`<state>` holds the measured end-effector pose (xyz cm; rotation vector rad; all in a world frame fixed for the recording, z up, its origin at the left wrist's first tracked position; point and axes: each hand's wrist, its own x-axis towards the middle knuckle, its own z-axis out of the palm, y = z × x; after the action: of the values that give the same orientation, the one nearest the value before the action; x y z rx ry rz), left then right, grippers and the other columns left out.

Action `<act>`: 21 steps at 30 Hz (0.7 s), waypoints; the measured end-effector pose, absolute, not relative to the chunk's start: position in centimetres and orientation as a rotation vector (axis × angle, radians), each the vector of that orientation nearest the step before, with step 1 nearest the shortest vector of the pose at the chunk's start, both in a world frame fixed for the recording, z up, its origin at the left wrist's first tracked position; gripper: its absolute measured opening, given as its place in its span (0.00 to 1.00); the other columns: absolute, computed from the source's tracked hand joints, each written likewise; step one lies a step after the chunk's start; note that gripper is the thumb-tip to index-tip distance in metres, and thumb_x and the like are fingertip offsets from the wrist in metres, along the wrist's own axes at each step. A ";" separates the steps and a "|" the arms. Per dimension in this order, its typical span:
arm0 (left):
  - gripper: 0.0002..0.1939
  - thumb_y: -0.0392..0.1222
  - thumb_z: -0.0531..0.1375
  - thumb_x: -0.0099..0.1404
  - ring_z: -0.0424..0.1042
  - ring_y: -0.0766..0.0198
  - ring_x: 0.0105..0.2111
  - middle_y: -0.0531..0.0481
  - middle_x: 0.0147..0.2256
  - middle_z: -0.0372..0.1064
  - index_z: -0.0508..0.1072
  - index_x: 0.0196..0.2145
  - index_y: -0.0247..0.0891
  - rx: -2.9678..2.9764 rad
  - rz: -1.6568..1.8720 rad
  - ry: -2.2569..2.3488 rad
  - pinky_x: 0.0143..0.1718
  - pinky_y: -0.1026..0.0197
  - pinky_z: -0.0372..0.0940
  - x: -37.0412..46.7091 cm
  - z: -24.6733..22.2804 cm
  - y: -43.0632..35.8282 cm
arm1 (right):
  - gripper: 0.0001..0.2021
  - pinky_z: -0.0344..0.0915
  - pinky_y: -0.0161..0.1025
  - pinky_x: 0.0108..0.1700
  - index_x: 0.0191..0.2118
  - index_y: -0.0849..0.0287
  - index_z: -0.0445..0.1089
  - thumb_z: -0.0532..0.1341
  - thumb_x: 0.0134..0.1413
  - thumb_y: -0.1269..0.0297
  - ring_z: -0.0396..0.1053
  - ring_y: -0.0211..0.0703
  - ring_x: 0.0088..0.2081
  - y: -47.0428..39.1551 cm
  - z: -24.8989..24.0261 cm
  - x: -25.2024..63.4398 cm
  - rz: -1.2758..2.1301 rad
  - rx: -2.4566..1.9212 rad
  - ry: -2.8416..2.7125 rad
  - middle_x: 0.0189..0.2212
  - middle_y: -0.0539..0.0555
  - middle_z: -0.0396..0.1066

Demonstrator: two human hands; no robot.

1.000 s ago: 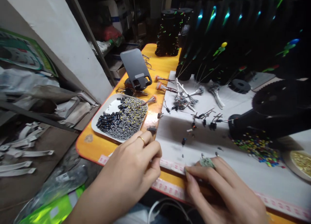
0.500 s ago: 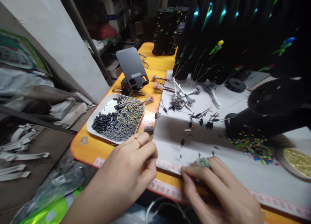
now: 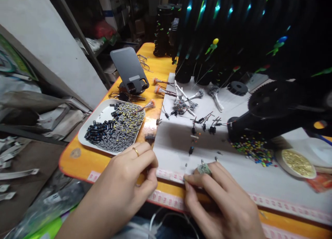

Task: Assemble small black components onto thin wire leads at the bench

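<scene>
A white tray (image 3: 89, 126) near the left edge of the orange table (image 3: 103, 159) holds a heap of small grey cylindrical parts (image 3: 121, 131) with yellow marks and a cluster of darker ones (image 3: 94, 134) at its left end. At the far right a round dish (image 3: 297, 163) holds yellowish pieces, and loose multicoloured beads (image 3: 252, 150) lie just beside it.

The left hand (image 3: 127, 183), with a ring (image 3: 136, 151), is curled at the table's near edge, fingertips pinched together; whether anything sits between them cannot be told. The right hand (image 3: 223, 201) rests on the near edge with its fingers closed around a small green circuit board (image 3: 204, 169), which peeks out at the fingertips just above the pink-printed tape strip (image 3: 285, 208).

Beyond the hands, small black components with wire leads (image 3: 204, 123) and bundled wires (image 3: 181, 100) are scattered on a white sheet (image 3: 259, 180). A grey phone stand (image 3: 129, 71) stands behind the tray. Tall black stacks (image 3: 163, 31) and a black gear-like wheel (image 3: 275, 104) crowd the right and back. To the left, a white wall (image 3: 38, 31) and cluttered shelves.
</scene>
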<state>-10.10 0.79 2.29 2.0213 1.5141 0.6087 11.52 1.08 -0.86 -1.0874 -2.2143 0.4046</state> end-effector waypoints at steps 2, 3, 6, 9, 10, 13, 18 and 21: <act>0.10 0.26 0.53 0.64 0.67 0.63 0.33 0.54 0.31 0.63 0.64 0.29 0.39 2.018 0.608 1.519 0.34 0.61 0.60 -10.0 2.3 0.8 | 0.07 0.62 0.37 0.31 0.35 0.59 0.68 0.60 0.58 0.78 0.64 0.40 0.29 1.1 -0.8 11.5 0.406 -1.096 -2.222 0.27 0.50 0.61; 0.11 0.26 0.53 0.64 0.67 0.64 0.33 0.54 0.31 0.63 0.64 0.29 0.39 2.017 0.613 1.523 0.34 0.61 0.60 -10.0 2.2 0.9 | 0.07 0.62 0.37 0.31 0.34 0.59 0.68 0.60 0.58 0.78 0.64 0.40 0.30 1.1 -0.8 11.5 0.403 -1.100 -2.224 0.27 0.50 0.61; 0.11 0.25 0.53 0.63 0.67 0.64 0.33 0.54 0.30 0.63 0.64 0.28 0.39 2.016 0.637 1.522 0.34 0.61 0.60 -9.9 2.0 0.8 | 0.07 0.61 0.37 0.30 0.34 0.58 0.68 0.59 0.59 0.78 0.63 0.40 0.29 1.0 -0.8 11.5 0.391 -1.101 -2.237 0.27 0.50 0.60; 0.11 0.25 0.53 0.62 0.67 0.64 0.32 0.54 0.30 0.63 0.63 0.28 0.40 2.017 0.674 1.522 0.34 0.61 0.59 -9.9 1.9 0.7 | 0.07 0.61 0.37 0.30 0.34 0.58 0.68 0.59 0.59 0.77 0.62 0.40 0.29 1.0 -0.9 11.5 0.375 -1.093 -2.239 0.27 0.50 0.60; 0.11 0.25 0.53 0.62 0.67 0.63 0.33 0.54 0.30 0.63 0.62 0.28 0.40 2.015 0.672 1.521 0.34 0.61 0.59 -9.9 1.9 0.7 | 0.07 0.61 0.37 0.30 0.34 0.58 0.67 0.59 0.59 0.77 0.63 0.40 0.29 1.0 -0.9 11.5 0.375 -1.093 -2.241 0.27 0.50 0.60; 0.11 0.25 0.53 0.62 0.67 0.63 0.34 0.54 0.32 0.63 0.62 0.29 0.40 1.997 0.609 1.531 0.35 0.61 0.59 -10.0 2.1 0.8 | 0.07 0.62 0.37 0.30 0.34 0.58 0.67 0.59 0.59 0.77 0.63 0.40 0.29 1.0 -1.0 11.5 0.373 -1.090 -2.244 0.27 0.50 0.60; 0.10 0.27 0.54 0.63 0.66 0.62 0.37 0.54 0.35 0.62 0.63 0.29 0.40 1.964 0.510 1.531 0.38 0.60 0.61 -10.1 2.5 1.2 | 0.05 0.64 0.37 0.30 0.37 0.59 0.67 0.61 0.59 0.76 0.63 0.40 0.29 1.0 -1.2 11.8 0.338 -1.052 -2.280 0.28 0.51 0.60; 0.10 0.27 0.55 0.63 0.66 0.61 0.37 0.53 0.35 0.61 0.63 0.29 0.40 1.972 0.487 1.533 0.38 0.59 0.61 -10.2 2.5 1.4 | 0.04 0.65 0.37 0.30 0.38 0.59 0.68 0.61 0.59 0.74 0.64 0.41 0.29 1.1 -1.3 12.0 0.315 -1.021 -2.299 0.28 0.52 0.61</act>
<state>-10.17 1.45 2.53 1.9716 1.5333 0.4875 11.96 1.05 -1.31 -1.0212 -2.2991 0.3150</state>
